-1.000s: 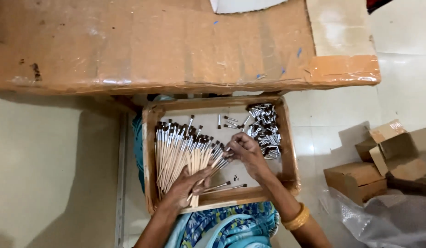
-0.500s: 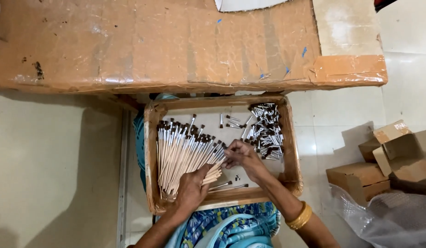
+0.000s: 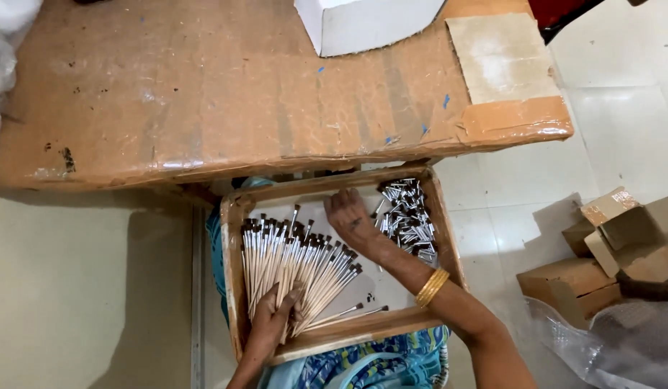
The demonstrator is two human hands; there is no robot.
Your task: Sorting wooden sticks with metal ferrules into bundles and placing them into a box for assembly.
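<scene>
A view from above looks down at a shallow wooden tray (image 3: 234,288) resting on the lap of a seated person in blue patterned clothing (image 3: 363,364). The tray sits just below the edge of a worktop (image 3: 226,94) wrapped in brown cardboard and shiny tape.

The left half of the tray holds a fanned bundle of thin brushes (image 3: 291,263), pale wooden handles toward the person, dark bristle tips pointing away. The left hand (image 3: 273,320) lies at the near end of this bundle, fingers curled around a clutch of handles and pressing them together. Two loose brushes (image 3: 348,314) lie apart on the tray floor near the front rim.

The right hand (image 3: 350,216), with a gold bangle (image 3: 430,287) on the wrist, reaches to the far side of the tray. Its fingers are bent down onto the white tray floor, just beside a heap of small metal sleeves (image 3: 407,216) filling the far right corner. Whether the fingertips pinch anything cannot be told.

A white box (image 3: 363,25) stands on the far edge of the worktop. On the tiled floor (image 3: 521,202) to the right lie small cardboard boxes (image 3: 600,252) and clear plastic wrap (image 3: 622,346).
</scene>
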